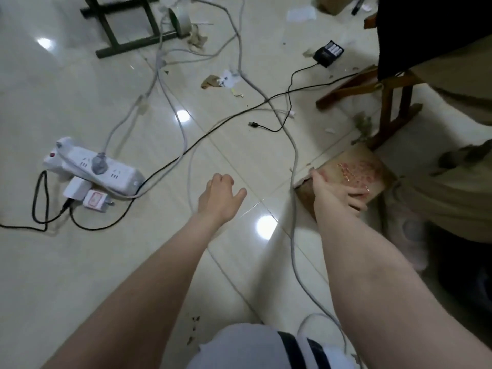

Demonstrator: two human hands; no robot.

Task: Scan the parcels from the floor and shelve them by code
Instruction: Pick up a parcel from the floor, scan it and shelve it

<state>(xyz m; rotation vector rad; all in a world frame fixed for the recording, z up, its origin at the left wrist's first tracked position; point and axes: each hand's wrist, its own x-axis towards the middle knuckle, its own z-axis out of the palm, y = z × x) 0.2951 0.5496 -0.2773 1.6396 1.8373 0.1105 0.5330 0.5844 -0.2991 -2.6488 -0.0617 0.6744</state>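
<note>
A brown cardboard parcel (pixel 354 169) with red print on its top lies on the tiled floor at the right, beside a wooden stool leg. My right hand (pixel 335 191) grips its near left edge, thumb at the corner and fingers spread over the top. My left hand (pixel 219 198) hovers over the floor at centre with fingers loosely curled, holding nothing. No scanner is in view.
White and black cables (pixel 292 145) cross the floor, one running along the parcel's left side. A white power strip (pixel 93 166) with plugs lies at left. A wooden stool (pixel 386 107), a battery charger (pixel 328 53), a tape roll (pixel 179 20) and paper scraps lie further back.
</note>
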